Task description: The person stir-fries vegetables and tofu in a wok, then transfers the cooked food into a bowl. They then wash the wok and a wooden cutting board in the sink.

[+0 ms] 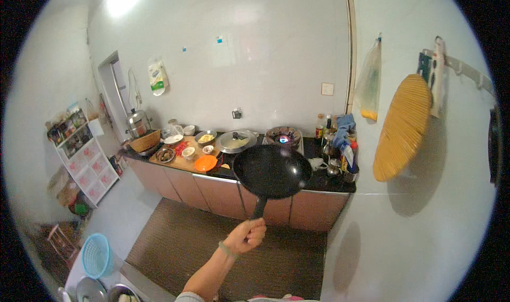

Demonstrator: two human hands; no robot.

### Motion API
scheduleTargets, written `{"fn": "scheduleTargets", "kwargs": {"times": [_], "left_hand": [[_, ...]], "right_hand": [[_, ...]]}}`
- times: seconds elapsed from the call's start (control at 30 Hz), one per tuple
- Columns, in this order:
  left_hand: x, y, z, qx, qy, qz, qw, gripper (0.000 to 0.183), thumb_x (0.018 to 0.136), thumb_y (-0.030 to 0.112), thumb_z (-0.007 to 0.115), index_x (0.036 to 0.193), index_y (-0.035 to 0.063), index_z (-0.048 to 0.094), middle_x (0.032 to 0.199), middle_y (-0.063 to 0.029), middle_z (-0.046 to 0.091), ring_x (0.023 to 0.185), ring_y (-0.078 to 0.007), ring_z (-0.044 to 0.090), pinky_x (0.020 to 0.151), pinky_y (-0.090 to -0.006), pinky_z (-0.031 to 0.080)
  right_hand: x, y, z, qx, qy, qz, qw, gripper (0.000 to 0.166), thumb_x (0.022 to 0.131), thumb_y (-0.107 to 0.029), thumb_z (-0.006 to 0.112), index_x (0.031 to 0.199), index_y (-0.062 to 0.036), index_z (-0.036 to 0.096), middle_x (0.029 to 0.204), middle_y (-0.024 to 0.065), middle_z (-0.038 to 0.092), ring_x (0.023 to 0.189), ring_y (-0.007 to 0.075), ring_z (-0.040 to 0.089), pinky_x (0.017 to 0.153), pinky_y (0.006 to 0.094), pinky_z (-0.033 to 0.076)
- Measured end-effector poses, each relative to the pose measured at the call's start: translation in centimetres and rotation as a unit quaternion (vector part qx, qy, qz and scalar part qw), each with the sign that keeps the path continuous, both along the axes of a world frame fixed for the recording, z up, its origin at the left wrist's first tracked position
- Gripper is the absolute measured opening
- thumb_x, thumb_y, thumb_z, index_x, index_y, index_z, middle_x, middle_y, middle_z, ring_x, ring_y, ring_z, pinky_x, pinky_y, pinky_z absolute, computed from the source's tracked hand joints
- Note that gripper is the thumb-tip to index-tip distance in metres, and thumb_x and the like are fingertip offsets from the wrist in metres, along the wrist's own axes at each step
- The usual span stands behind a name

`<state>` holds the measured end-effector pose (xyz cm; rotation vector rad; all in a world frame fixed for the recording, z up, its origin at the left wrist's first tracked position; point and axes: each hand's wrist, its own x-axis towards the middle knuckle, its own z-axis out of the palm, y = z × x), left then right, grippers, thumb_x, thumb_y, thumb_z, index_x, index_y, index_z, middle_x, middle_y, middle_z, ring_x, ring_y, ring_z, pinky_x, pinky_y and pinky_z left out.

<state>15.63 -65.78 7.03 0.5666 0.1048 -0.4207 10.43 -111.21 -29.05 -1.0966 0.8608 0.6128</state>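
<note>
My left hand (246, 235), with a pale green bangle at the wrist, grips the black handle of a wok (273, 170). The wok hangs in the air before the counter, its dark inside facing me. No food shows in it. Behind its far rim, a gas burner (283, 139) burns with a small blue flame and carries no pan. Left of the burner sits a pan with a glass lid (237, 141). An orange dish (206, 163) lies near the counter's front edge. My right hand is out of view.
A wooden board (181, 160) holds chopped red pieces (181, 147) and several bowls. Bottles (319, 130) and a blue cloth (345, 128) stand right of the burner. A yellow woven lid (404, 128) hangs on the right wall. A blue basket (97, 256) stands at lower left.
</note>
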Motion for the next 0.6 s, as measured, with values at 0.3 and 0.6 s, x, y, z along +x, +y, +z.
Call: {"fn": "scheduleTargets", "kwargs": {"times": [0.3,0.6], "left_hand": [[28.0,9.9,0.4,-0.088,-0.007,-0.004,0.996,0.024,0.096,0.016,0.042,0.072,0.0106,0.038,0.059,0.0051,0.031,0.043,-0.0047,0.026,0.036,-0.0198,0.023],[44.6,16.5,-4.1,-0.136,0.061,-0.071,0.986,0.023,0.097,0.014,0.037,0.075,0.0098,0.038,0.058,0.0044,0.03,0.042,-0.0056,0.028,0.034,-0.0207,0.023]], "right_hand": [[12.9,2.3,-7.7,-0.053,-0.175,-0.021,0.983,0.009,0.08,-0.01,0.058,0.075,-0.0038,0.055,0.059,0.008,0.053,0.049,0.0202,0.052,0.044,0.0345,0.044],[21.6,18.8,2.9,-0.021,-0.078,-0.205,0.975,0.01,0.08,-0.013,0.062,0.081,-0.0042,0.057,0.066,0.0093,0.058,0.053,0.02,0.056,0.046,0.0314,0.047]]}}
